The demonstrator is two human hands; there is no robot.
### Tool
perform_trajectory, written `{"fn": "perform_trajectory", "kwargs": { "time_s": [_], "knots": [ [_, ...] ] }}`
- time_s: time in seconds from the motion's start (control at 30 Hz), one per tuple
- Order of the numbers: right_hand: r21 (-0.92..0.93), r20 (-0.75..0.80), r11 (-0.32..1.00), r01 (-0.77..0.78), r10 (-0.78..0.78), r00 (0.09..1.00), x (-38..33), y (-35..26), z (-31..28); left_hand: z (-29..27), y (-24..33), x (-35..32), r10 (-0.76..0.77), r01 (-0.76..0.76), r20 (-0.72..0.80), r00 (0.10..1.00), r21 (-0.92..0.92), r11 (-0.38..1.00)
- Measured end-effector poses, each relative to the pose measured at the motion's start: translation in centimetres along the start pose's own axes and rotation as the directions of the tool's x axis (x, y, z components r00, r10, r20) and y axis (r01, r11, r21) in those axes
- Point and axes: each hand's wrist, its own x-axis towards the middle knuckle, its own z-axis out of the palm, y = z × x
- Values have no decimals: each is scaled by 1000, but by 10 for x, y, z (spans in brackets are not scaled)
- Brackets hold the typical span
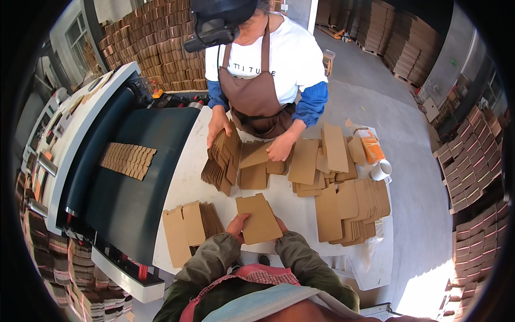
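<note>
My left hand (236,226) and my right hand (280,225) grip the two sides of a small stack of flat brown cardboard blanks (259,217), held just above the near edge of the white table (190,177). To the left of it lies another stack of cardboard blanks (188,228) fanned on the table. Across the table a person in a white shirt and brown apron holds a bundle of blanks (221,161) upright with one hand (217,126), the other hand (281,147) resting on flat blanks.
More piles of cardboard blanks (348,206) cover the table's right half, beside a white cup (381,170) and an orange packet (371,147). A dark conveyor belt (134,182) carrying shingled blanks (127,160) runs on the left. Stacked cardboard lines the walls.
</note>
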Motion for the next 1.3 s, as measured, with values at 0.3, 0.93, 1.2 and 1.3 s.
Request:
{"fn": "perform_trajectory", "kwargs": {
  "time_s": [0.3, 0.93, 1.2, 1.3],
  "knots": [
    [-83, -170, 992, 93, -107, 980, -13, -11, 28, 7, 1, 3, -31, 32, 26, 999, -28, 999],
    [48, -468, 996, -81, 94, 879, -19, -30, 67, 48, 15, -39, 90, -84, -75, 993, 69, 994],
    [46, -421, 996, -76, 88, 903, -9, -26, 50, 48, 20, -41, 103, -99, -74, 992, 57, 993],
    [12, -367, 998, -56, 56, 928, -6, -21, 37, 43, 19, -37, 122, -119, -47, 991, 58, 991]
  ]
}}
